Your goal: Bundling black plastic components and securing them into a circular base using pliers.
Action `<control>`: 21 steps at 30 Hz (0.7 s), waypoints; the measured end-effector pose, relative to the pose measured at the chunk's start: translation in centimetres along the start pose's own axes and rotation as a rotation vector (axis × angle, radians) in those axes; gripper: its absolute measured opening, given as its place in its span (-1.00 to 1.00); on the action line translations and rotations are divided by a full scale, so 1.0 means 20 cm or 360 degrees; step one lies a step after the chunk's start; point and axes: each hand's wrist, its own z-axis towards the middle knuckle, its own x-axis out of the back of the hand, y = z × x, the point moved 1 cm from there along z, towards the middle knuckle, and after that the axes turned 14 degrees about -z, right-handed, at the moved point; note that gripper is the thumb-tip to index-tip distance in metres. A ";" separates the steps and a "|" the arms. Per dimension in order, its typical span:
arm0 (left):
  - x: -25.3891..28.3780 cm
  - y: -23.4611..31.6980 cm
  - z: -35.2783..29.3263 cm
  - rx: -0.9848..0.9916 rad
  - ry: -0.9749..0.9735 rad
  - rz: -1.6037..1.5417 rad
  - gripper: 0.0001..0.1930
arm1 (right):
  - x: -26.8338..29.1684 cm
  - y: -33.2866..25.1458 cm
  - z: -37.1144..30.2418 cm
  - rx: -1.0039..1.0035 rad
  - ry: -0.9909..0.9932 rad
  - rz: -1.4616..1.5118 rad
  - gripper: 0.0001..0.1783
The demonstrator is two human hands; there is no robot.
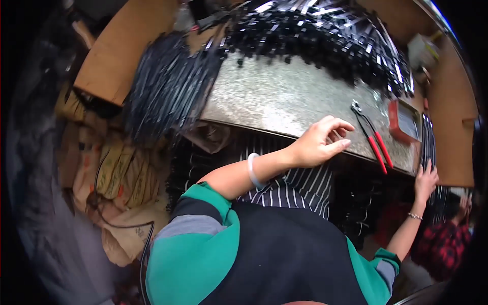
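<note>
My left hand (pixel 321 142) rests on the near edge of a grey metal work surface (pixel 284 96), fingers spread and holding nothing; a pale bangle sits on that wrist. My right hand (pixel 426 180) reaches to the far right and touches a bundle of thin black strips (pixel 428 140) at the table's corner; I cannot tell whether it grips them. Red-handled pliers (pixel 373 136) lie on the metal between the two hands.
A big heap of black parts (pixel 325 38) covers the back of the surface. A fan of long black strips (pixel 165 86) overhangs its left side. A red tray (pixel 404 121) sits at the right. Brown sacks (pixel 117 178) lie on the floor at left.
</note>
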 end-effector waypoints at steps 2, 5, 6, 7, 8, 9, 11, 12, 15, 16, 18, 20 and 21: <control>0.07 0.06 -0.01 -0.0046 0.0103 0.0222 -0.73 | -0.17 0.06 0.03 0.0030 -0.0080 0.0186 -0.49; 0.33 0.16 -0.05 -0.0236 0.0431 0.0850 -0.77 | -0.29 0.16 -0.01 0.0095 -0.0051 0.0117 -0.49; 0.47 0.19 -0.07 -0.0289 0.0594 0.1258 -0.78 | -0.20 0.15 -0.03 0.0044 -0.0130 0.0054 -0.49; 0.64 0.22 -0.10 -0.0232 0.0780 0.1645 -0.77 | -0.10 0.14 -0.04 -0.0009 -0.0211 -0.0013 -0.48; 0.79 0.27 -0.11 -0.0194 0.0844 0.2099 -0.73 | -0.07 0.17 -0.04 -0.0009 -0.0214 -0.0034 -0.47; 0.96 0.30 -0.12 0.0046 0.1032 0.2366 -0.71 | -0.05 0.18 -0.04 -0.0001 -0.0215 -0.0047 -0.46; 1.22 0.37 -0.16 0.0425 0.1196 0.2593 -0.69 | 0.00 0.14 -0.04 0.0022 0.0034 0.0033 -0.45; 1.34 0.39 -0.18 0.0777 0.1288 0.2578 -0.65 | 0.03 0.10 -0.03 0.0057 0.0290 0.0123 -0.45; 1.53 0.38 -0.23 0.1309 0.1318 0.2250 -0.53 | 0.37 -0.09 -0.06 0.0222 0.0424 0.0740 -0.50; 1.54 0.38 -0.24 0.1313 0.1299 0.2221 -0.51 | 0.49 -0.17 -0.09 0.0285 0.0419 0.0883 -0.54; 1.56 0.41 -0.26 0.1366 0.1230 0.2116 -0.43 | 0.68 -0.32 -0.13 0.0392 0.0348 0.1079 -0.55; 1.56 0.38 -0.25 0.1312 0.1254 0.2150 -0.42 | 0.79 -0.44 -0.18 0.0456 0.0288 0.1262 -0.57; 1.56 0.37 -0.27 0.1263 0.1294 0.2178 -0.41 | 0.82 -0.49 -0.19 0.0533 0.0310 0.1338 -0.56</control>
